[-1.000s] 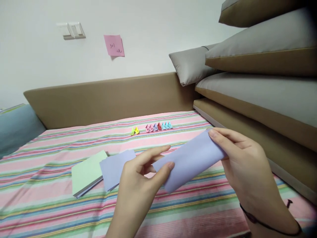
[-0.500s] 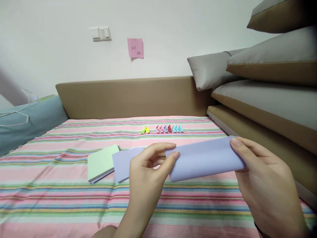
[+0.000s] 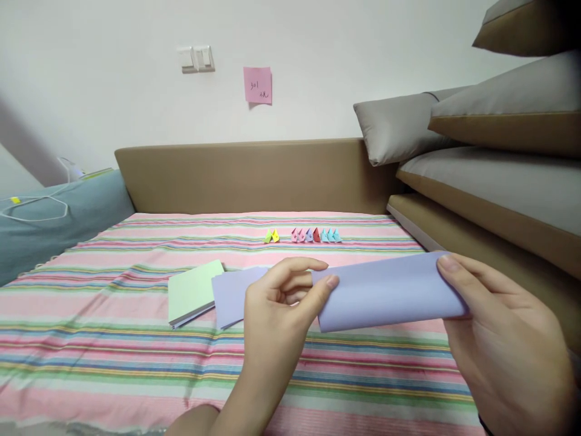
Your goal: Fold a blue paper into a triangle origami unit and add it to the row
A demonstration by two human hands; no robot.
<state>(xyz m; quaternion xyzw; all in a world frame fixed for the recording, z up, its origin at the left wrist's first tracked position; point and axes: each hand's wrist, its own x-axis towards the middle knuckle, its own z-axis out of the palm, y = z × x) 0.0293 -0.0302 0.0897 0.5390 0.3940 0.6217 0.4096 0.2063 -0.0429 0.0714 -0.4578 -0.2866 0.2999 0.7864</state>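
Note:
A sheet of lavender paper [image 3: 390, 293], bent over along its length, is held up above the striped cloth. My left hand [image 3: 285, 309] pinches its left end between thumb and fingers. At the other end, my right hand [image 3: 503, 339] grips the paper, thumb on the near face and fingers behind. Whether the fold is creased flat I cannot tell. Lavender sheets [image 3: 231, 293] lie behind my left hand, which partly hides them. Against them rests a stack of pale green paper [image 3: 195, 292].
Small folded paper pieces stand in a row farther back: yellow ones [image 3: 272, 237] and several pink, purple, red and blue ones [image 3: 316, 235]. A brown backboard [image 3: 254, 178] closes the far side. Grey-brown cushions [image 3: 503, 181] pile up on the right; a blue-grey bolster [image 3: 91, 206] lies left.
The whole view has shifted slightly, so the scene sits farther right. Both hands keep their hold on the lavender paper, with hardly any change in its shape.

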